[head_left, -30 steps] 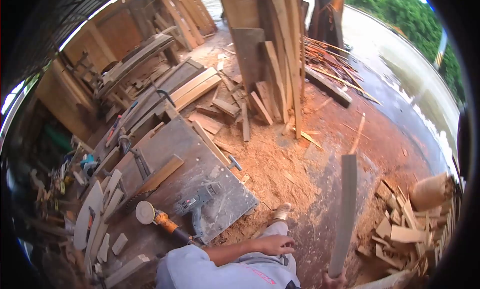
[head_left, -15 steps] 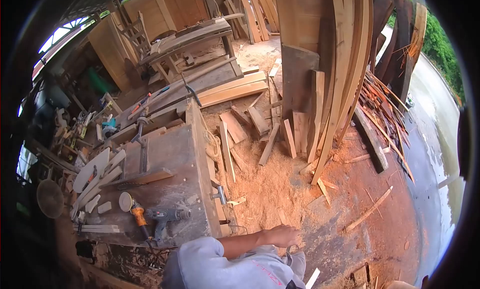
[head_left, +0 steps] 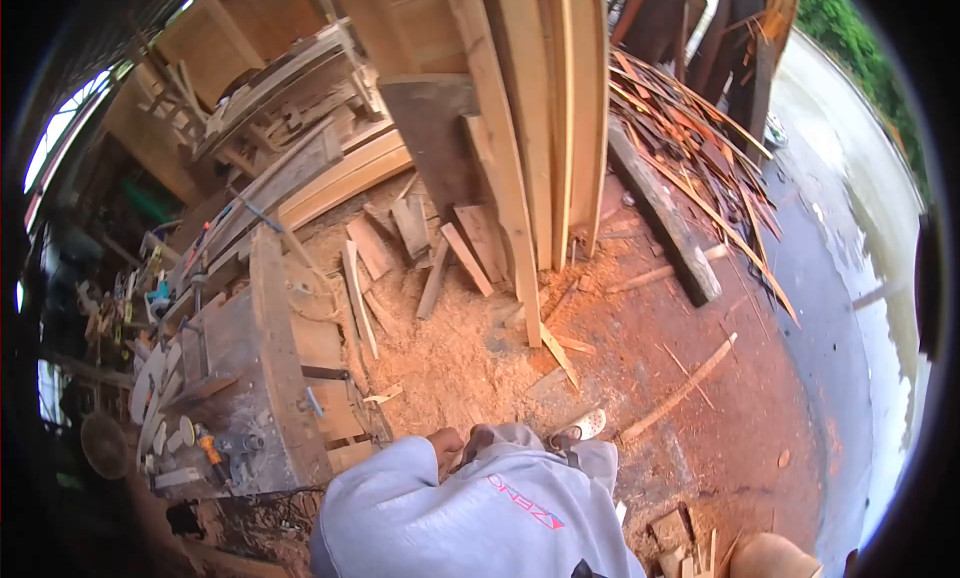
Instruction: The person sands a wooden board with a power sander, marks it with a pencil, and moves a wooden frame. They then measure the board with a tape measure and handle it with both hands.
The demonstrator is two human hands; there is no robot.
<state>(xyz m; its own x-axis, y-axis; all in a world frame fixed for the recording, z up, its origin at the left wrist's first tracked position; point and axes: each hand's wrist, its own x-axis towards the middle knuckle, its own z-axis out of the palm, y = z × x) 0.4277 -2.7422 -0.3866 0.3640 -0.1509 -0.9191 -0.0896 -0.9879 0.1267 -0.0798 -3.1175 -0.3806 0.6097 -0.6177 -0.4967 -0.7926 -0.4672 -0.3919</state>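
Note:
My left hand [head_left: 446, 441] shows only in part, at the front edge of my grey shirt [head_left: 440, 518]. Its fingers are hidden, and I cannot tell what, if anything, they hold. Below it lies a floor covered in wood shavings [head_left: 440, 378]. My right hand is out of sight. A white clog [head_left: 591, 424] on a foot stands just right of the shirt.
On the left stands a workbench [head_left: 270, 378] with an orange and black power tool [head_left: 212, 453] and a heat-gun-shaped tool [head_left: 240, 444]. Tall boards [head_left: 535, 128] lean ahead. Offcuts [head_left: 410, 226] and a long strip [head_left: 680, 388] lie on the floor; a slat pile [head_left: 690, 128] sits right.
The view has swung right, so the bench sits further left. My left arm, stretched across in front before, is now drawn in and mostly hidden by the shirt. The clog has come into view.

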